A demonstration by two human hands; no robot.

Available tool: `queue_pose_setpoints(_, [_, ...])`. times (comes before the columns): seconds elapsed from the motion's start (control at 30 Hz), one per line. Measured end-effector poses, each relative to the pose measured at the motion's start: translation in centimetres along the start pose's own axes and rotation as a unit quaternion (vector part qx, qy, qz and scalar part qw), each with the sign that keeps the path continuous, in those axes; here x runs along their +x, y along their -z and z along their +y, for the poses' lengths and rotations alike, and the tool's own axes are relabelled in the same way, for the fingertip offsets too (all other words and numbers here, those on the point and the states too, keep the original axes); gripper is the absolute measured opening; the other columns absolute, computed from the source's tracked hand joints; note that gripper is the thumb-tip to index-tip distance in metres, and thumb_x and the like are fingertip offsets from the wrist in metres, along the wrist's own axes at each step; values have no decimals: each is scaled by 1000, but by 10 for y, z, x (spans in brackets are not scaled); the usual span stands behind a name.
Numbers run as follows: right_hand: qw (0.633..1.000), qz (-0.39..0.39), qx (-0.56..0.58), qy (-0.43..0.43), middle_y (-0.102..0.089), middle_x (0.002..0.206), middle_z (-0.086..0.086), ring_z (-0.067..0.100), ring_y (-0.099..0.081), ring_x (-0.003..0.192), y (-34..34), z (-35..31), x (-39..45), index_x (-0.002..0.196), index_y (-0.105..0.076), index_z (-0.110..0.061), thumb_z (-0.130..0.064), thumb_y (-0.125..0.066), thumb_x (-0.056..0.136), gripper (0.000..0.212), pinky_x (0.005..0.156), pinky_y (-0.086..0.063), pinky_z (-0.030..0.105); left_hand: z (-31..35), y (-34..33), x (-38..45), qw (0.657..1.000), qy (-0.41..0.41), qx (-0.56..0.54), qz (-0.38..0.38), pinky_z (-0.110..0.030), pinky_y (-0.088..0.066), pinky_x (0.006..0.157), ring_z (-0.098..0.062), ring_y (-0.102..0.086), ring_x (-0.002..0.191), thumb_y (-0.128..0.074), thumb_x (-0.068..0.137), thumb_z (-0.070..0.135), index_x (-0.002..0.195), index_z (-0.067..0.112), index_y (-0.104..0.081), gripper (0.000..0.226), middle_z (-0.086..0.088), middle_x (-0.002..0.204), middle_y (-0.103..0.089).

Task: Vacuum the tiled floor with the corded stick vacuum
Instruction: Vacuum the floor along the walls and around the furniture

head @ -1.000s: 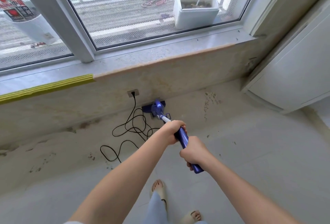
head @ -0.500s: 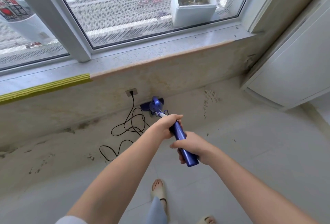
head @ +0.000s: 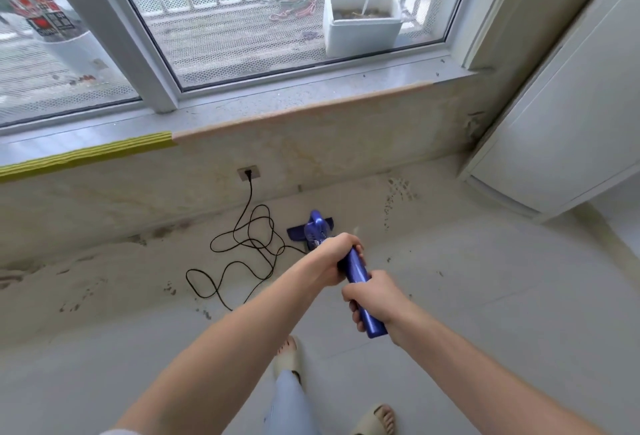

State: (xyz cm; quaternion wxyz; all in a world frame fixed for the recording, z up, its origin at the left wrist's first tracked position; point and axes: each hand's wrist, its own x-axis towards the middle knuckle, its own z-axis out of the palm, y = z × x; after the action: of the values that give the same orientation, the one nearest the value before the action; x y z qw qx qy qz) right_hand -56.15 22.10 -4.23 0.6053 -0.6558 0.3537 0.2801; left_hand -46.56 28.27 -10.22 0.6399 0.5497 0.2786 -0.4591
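A: Where the pale tiled floor [head: 485, 296] meets the wall under the window [head: 277, 18], what does the head view show?

B: A sandy, dusty band runs along the foot of the wall, with dark specks scattered in it. A stone sill [head: 311, 102] sits above, with a yellow ribbed strip [head: 86, 155] on its left edge. A white cabinet [head: 571, 122] stands at the right, and a white box [head: 362, 30] sits outside behind the mesh

A: And the stick vacuum [head: 356, 271]?

B: It is blue and slants from the hands down to its floor head [head: 311, 228], which rests on the dusty band near the wall. Its black cord [head: 242, 247] is plugged into the wall socket [head: 248, 173] and lies in loose loops on the floor just left of the head

A: How do the hands sit?

B: Both arms reach forward. The left hand [head: 334, 256] is wrapped round the tube farther down, fingers curled tight about it. The right hand [head: 372, 296] grips the handle nearer its top end, fingers closed round it, with the blue butt sticking out below the palm

A: Anything lower in the view?

B: Two feet in beige sandals [head: 287, 358] on the tiles, and a light trouser leg [head: 291, 400]
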Motion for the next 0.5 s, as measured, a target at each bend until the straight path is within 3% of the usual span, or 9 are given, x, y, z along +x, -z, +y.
queue_pose_setpoints(0.27, [998, 15, 57, 2, -56, 71, 11, 17, -54, 50, 13, 28, -13, 110, -52, -2, 0, -57, 82, 29, 44, -47, 23, -20, -28, -20, 999, 29, 23, -23, -20, -42, 51, -9, -46, 41, -51, 87, 4, 71, 13, -43, 20, 4, 51, -46])
queue_pose_setpoints(0.4, [999, 11, 42, 0, -56, 72, 11, 18, -55, 52, 5, 26, 5, 105, -51, -6, 0, -56, 81, 25, 48, -51, 27, -16, -18, -10, 1000, 20, 10, -5, -19, -43, 48, -8, -46, 41, -54, 91, 6, 78, 14, -43, 18, 3, 54, -45])
queue_pose_setpoints(0.5, [1000, 4, 19, -1, -54, 71, 12, 19, -54, 51, 6, 18, 22, 99, -50, -6, 1, -52, 82, 19, 48, -49, 28, -9, -13, 5, 1000, 14, 17, -5, -23, -45, 53, -11, -50, 46, -54, 93, 9, 87, 11, -42, 13, 0, 57, -47])
